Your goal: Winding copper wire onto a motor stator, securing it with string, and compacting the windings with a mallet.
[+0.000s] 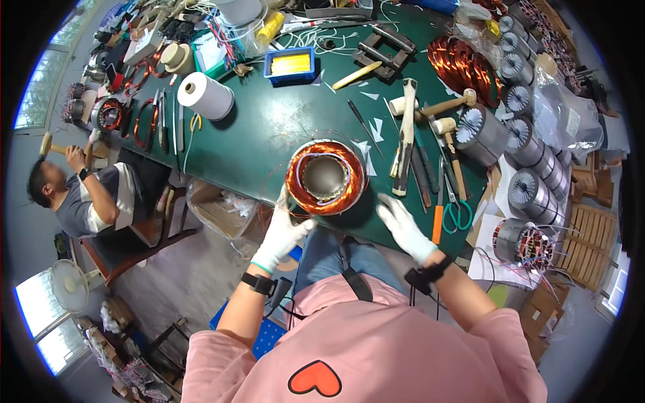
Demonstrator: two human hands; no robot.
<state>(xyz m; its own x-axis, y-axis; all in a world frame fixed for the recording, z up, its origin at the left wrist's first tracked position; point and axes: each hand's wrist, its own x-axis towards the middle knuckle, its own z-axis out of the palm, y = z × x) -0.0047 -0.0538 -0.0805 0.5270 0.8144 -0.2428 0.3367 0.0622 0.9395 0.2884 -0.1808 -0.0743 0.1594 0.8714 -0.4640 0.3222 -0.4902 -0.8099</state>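
Note:
A motor stator (pixel 349 199) wound with copper wire stands on the green workbench near its front edge, its round opening facing up. Thin loose wires trail off its left side. At its lower left is my left hand (pixel 281 232) in a white glove, fingers and thumb spread; the fingertips reach the stator's side, and I cannot tell how firmly they touch. My right hand (pixel 405 227), gloved too, hovers over the bench edge to the right of the stator, fingers stretched out and holding nothing. Near it lie scissors with teal handles (pixel 457 215) and an orange-handled tool (pixel 438 224).
Mallets (pixel 446 126) and long tools lie to the right, beside several steel stator cores (pixel 482 133). Copper coils (pixel 463 67), a metal fixture (pixel 386 52), a blue tray (pixel 290 65) and a thread cone (pixel 205 96) sit farther back. At left, a seated person (pixel 101 195) holds a mallet.

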